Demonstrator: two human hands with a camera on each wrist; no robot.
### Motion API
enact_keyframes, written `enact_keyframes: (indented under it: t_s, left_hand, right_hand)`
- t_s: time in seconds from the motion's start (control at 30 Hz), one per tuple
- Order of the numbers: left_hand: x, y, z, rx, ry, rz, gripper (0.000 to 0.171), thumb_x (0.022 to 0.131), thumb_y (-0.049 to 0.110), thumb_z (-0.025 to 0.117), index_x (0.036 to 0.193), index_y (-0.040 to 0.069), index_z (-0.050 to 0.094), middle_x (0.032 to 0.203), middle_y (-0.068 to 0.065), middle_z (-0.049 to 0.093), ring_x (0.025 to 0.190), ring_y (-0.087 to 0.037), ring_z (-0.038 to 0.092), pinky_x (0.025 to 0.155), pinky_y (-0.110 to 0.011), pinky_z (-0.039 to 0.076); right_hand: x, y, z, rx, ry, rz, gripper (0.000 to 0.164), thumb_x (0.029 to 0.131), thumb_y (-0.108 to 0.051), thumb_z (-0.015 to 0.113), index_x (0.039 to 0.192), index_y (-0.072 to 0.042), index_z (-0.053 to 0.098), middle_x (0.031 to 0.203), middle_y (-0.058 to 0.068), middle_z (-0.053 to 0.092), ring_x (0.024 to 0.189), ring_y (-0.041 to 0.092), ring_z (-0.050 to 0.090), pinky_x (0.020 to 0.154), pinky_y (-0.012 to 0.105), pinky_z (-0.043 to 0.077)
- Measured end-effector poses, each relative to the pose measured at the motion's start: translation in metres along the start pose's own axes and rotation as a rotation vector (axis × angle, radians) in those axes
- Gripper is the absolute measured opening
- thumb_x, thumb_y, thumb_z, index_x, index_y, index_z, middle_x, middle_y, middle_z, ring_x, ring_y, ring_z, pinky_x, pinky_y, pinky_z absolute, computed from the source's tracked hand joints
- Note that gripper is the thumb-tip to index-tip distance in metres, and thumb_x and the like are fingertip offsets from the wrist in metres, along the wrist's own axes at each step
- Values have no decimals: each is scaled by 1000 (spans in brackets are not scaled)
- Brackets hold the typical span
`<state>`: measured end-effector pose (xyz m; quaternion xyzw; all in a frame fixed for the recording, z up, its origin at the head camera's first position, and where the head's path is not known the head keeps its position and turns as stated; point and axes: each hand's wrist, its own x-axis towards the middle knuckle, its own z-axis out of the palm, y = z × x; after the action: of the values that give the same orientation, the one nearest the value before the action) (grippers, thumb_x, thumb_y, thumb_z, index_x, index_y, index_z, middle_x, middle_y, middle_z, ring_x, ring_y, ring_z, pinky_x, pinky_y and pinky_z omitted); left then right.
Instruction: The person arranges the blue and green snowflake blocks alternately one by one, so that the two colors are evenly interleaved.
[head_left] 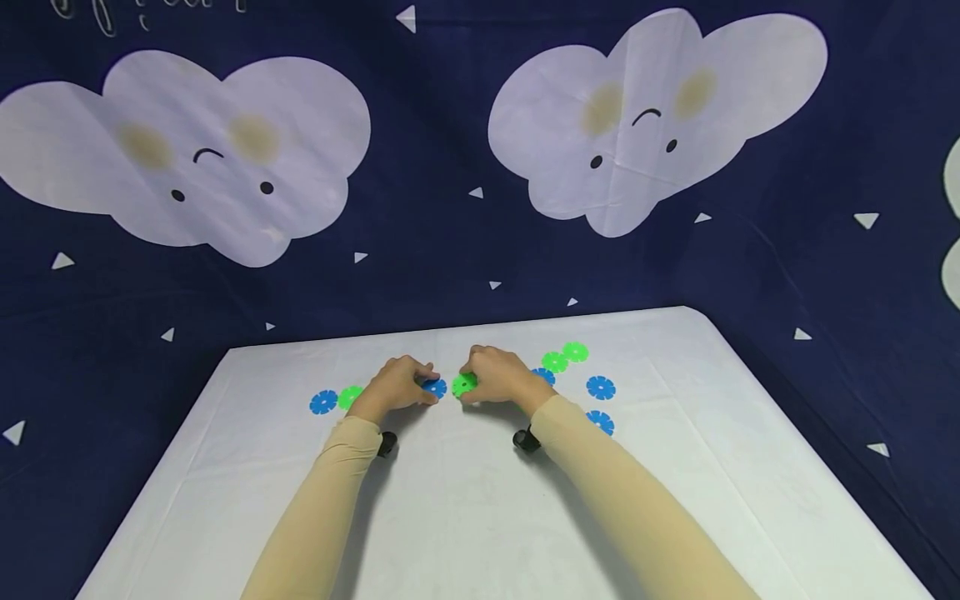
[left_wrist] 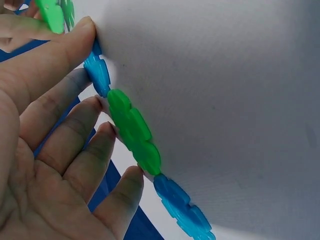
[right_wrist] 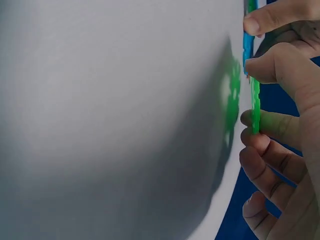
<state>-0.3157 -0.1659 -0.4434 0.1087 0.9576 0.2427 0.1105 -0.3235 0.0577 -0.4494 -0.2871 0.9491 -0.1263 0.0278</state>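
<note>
My left hand (head_left: 397, 386) pinches a blue notched disc (head_left: 435, 388) at the table's surface, thumb and forefinger at its edges. In the left wrist view, green notched pieces (left_wrist: 134, 131) and another blue disc (left_wrist: 182, 206) run on from it in a row, edges meeting; whether they interlock I cannot tell. Just right of it, my right hand (head_left: 498, 377) holds a green notched disc (head_left: 464, 385) between thumb and fingers. The right wrist view shows this green disc (right_wrist: 255, 102) edge-on, its top close to the blue disc (right_wrist: 248, 50). My left hand hides part of the row.
Beyond my right hand lie loose green discs (head_left: 555, 362) and blue discs (head_left: 601, 387), one partly behind the right wrist. The white table (head_left: 465, 517) ends at a far edge, behind which hangs a dark blue cloth (head_left: 427, 208) with clouds.
</note>
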Motion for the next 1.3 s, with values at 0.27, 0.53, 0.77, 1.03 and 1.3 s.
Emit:
enact_keyframes:
  t_s: [0.27, 0.53, 0.77, 1.03, 1.3]
  left_hand:
    - [0, -1, 1, 7, 0, 12, 51, 87, 22, 92, 135, 15, 76, 156, -7, 59, 151, -41, 49, 124, -64, 39]
    - [-1, -1, 1, 9, 2, 25, 51, 86, 22, 92, 134, 14, 76, 154, -8, 61, 150, -42, 51, 123, -64, 41]
    - [-1, 1, -1, 20, 4, 20, 50, 86, 22, 92, 133, 14, 77, 153, -8, 62, 148, -41, 53, 121, -65, 42]
    - [1, -2, 1, 19, 12, 25, 49, 86, 21, 92, 132, 14, 78, 153, -7, 63, 148, -38, 54, 121, -61, 45]
    - [2, -1, 0, 16, 7, 29, 49, 87, 22, 92, 133, 14, 77, 154, -9, 62, 150, -40, 52, 124, -62, 41]
  right_hand:
    - [6, -6, 5, -21, 7, 34, 55, 89, -39, 85, 134, -9, 76, 121, 5, 71, 100, 17, 64, 90, 40, 62]
    - [5, -9, 6, 47, -5, 64, 55, 90, -37, 88, 135, -8, 75, 121, 6, 71, 103, 18, 66, 98, 40, 60]
    - [4, -11, 3, 54, -9, 63, 54, 91, -36, 88, 135, -7, 75, 123, 8, 72, 110, 22, 69, 103, 41, 59]
    - [5, -15, 0, 23, -22, 86, 53, 91, -38, 87, 135, -10, 75, 125, 6, 73, 115, 23, 69, 105, 42, 59]
    - [6, -16, -1, -15, -31, 96, 53, 91, -39, 88, 135, -11, 76, 123, 4, 73, 113, 21, 69, 102, 41, 60]
